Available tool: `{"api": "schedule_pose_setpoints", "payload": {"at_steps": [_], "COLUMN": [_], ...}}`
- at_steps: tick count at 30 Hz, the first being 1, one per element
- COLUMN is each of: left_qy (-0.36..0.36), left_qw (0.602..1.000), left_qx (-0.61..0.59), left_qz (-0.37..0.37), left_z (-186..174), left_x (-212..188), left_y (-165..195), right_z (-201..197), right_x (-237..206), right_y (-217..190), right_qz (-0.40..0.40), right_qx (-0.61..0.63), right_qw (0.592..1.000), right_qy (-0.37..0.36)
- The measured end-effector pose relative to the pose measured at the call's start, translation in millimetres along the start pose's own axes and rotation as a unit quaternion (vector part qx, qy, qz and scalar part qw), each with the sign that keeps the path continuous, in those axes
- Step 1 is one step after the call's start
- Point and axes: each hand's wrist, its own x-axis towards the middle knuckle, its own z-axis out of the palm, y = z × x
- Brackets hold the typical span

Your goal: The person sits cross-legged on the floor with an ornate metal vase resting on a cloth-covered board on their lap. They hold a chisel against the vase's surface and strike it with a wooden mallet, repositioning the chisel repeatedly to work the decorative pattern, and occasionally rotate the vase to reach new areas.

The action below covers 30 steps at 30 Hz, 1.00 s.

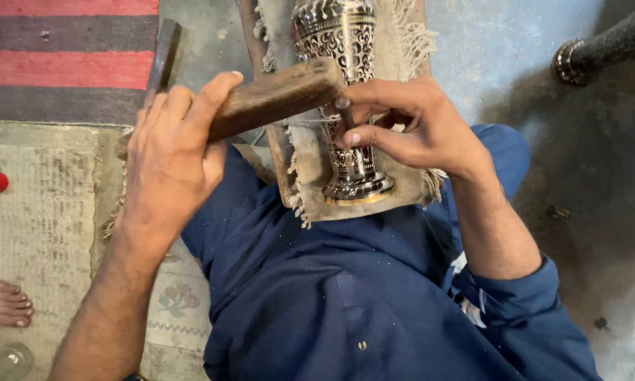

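My left hand [169, 159] grips a wooden mallet [275, 99]; my right hand [409, 123] pinches a small punch [344, 113] against the patterned metal vase [342, 92] lying on a frayed pad [310, 176] across my lap. Most visible surface looks patterned already; the punch tip and vase top are hidden.

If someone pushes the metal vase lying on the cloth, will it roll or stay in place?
The vase is round and lies on its side, so it would probably roll sideways if freed. The frayed cloth beneath likely adds some friction. Its wide foot and narrow stem suggest it would curve rather than roll straight. It looks like solid metal, so probably stiff and fairly heavy.
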Motion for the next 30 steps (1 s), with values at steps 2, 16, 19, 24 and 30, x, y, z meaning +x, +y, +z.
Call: {"api": "schedule_pose_setpoints", "payload": {"at_steps": [2,16,19,24,30], "left_qy": [0.016,0.048,0.081,-0.001,-0.033], "left_qw": [1.0,0.996,0.96,0.996,0.95], "left_qx": [-0.015,-0.07,-0.26,-0.077,-0.256], "left_qz": [-0.016,-0.032,-0.07,-0.049,-0.178], "left_z": [0,7,8,3,11], "left_x": [-3,-12,-17,-20,-16], "left_y": [-1,8,16,17,21], "right_z": [1,-6,-12,-13,-11], "right_x": [-2,4,6,-3,-18], "right_y": [1,-10,-9,0,19], "right_qz": [0.022,-0.016,-0.03,0.01,0.022], "right_qx": [0.009,-0.059,-0.044,0.027,0.111], "right_qw": [1.0,0.997,0.995,0.999,0.994], "right_qy": [0.0,-0.055,-0.084,-0.044,-0.001]}}
